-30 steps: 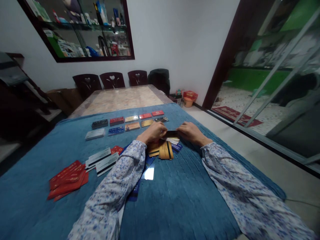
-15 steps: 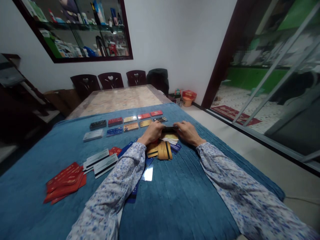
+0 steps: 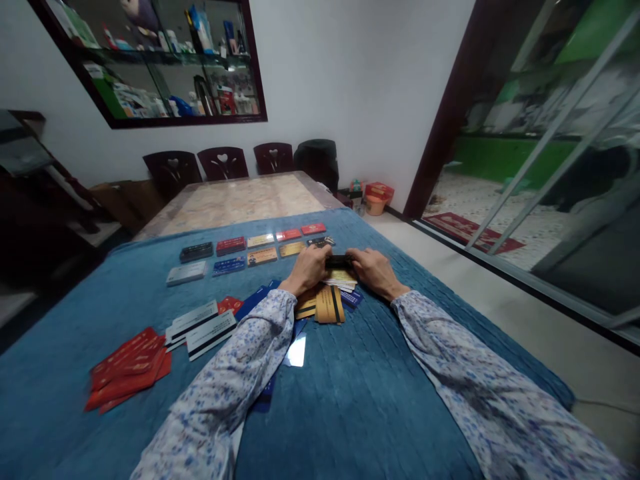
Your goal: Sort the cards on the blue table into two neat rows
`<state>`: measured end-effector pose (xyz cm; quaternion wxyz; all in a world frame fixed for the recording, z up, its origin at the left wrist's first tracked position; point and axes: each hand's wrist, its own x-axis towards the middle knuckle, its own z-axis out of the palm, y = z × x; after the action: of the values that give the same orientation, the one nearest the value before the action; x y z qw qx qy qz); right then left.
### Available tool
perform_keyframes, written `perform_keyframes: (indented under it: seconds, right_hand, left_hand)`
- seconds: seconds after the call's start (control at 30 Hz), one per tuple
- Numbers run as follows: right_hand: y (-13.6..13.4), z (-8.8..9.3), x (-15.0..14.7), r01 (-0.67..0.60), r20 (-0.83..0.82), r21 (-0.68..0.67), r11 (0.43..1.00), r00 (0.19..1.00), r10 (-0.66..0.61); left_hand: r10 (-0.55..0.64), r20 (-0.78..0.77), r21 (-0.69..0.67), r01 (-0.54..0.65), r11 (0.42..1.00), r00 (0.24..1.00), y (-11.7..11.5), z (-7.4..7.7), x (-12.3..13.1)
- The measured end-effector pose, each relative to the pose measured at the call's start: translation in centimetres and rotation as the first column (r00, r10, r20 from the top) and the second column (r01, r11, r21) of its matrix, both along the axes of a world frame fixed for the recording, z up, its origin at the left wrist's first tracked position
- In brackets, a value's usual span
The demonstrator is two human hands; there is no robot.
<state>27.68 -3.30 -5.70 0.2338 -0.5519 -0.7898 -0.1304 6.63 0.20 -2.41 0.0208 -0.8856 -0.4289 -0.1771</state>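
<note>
Between my left hand (image 3: 311, 268) and my right hand (image 3: 375, 270) is a stack of black cards (image 3: 339, 261), gripped at its two ends by closed fingers. Just under and in front of it, a loose pile of cards spreads on the blue cloth: pale yellow ones (image 3: 342, 279), gold ones with a dark stripe (image 3: 329, 305) and blue ones (image 3: 351, 298). My left forearm hides part of this pile. Beyond my left hand stand neat card stacks in two rows, among them a gold stack (image 3: 292, 249) and a black patterned stack (image 3: 321, 241).
Red cards (image 3: 131, 367) and white striped cards (image 3: 212, 331) lie fanned at the left on the blue cloth (image 3: 360, 400). A silver stack (image 3: 187, 273) ends the near row. Behind is a marble-patterned table top (image 3: 240, 200) with dark chairs (image 3: 223, 163).
The black card stack has tilted slightly in my hands, which stay closed on its ends. The view has shifted a little; the cards on the cloth look unmoved.
</note>
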Motion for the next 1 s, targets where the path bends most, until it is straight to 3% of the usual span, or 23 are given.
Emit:
perform_keyframes:
  seconds: [0.23,0.67,1.0]
  right_hand:
    - [0.01,-0.11,-0.38,0.069,0.038,-0.052,0.996,0.997,-0.067]
    - [0.68,-0.69,-0.15,0.008,0.042,-0.006,1.0,0.999,-0.007]
    - [0.35,-0.21,0.23,-0.004,0.051,0.093,0.996,0.999,-0.001]
  left_hand:
    - [0.06,-0.024,-0.036,-0.061,0.997,0.998,-0.21,-0.19,0.28]
    - [0.098,0.125,-0.06,-0.091,0.994,0.987,0.21,0.22,0.37]
    - [0.008,0.052,-0.016,-0.007,1.0,0.999,-0.06,0.21,-0.22]
